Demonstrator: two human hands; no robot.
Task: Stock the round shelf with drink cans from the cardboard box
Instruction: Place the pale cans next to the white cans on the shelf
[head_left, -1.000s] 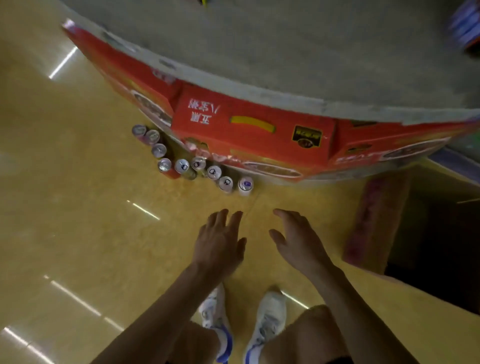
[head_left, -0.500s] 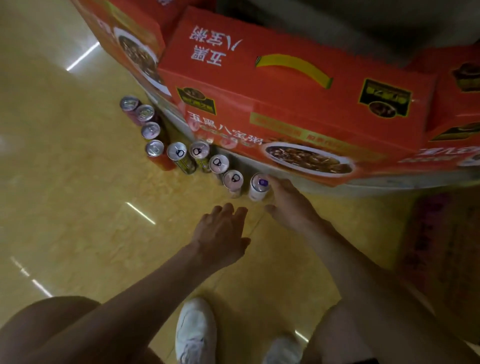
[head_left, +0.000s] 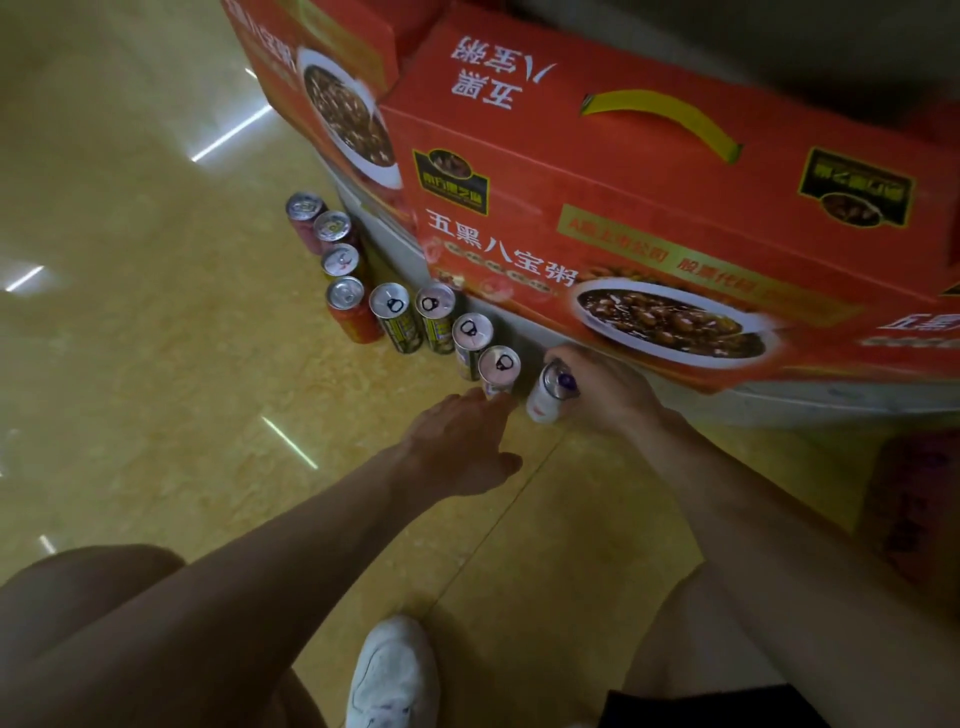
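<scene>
Several drink cans stand in a curved row on the floor along the base of the round shelf (head_left: 810, 402). My right hand (head_left: 605, 392) grips the white can (head_left: 549, 392) at the right end of the row, and that can tilts. My left hand (head_left: 457, 441) reaches with straight fingers to the pale can (head_left: 497, 370) beside it, fingertips at its foot. Further left stand a pale can (head_left: 470, 335), two dark yellow-labelled cans (head_left: 395, 317), a red can (head_left: 350, 309) and more behind. Red cartons (head_left: 649, 208) sit on the shelf's lower tier.
The glossy yellow floor (head_left: 156, 364) spreads to the left. A reddish cardboard box (head_left: 914, 514) sits on the floor at the right edge. My white shoe (head_left: 392, 675) and my knees are at the bottom. A second red carton (head_left: 322, 83) stands at the upper left.
I have crouched lower and closer. My right hand has closed round the white end can and tipped it. My left hand has moved forward to the neighbouring can.
</scene>
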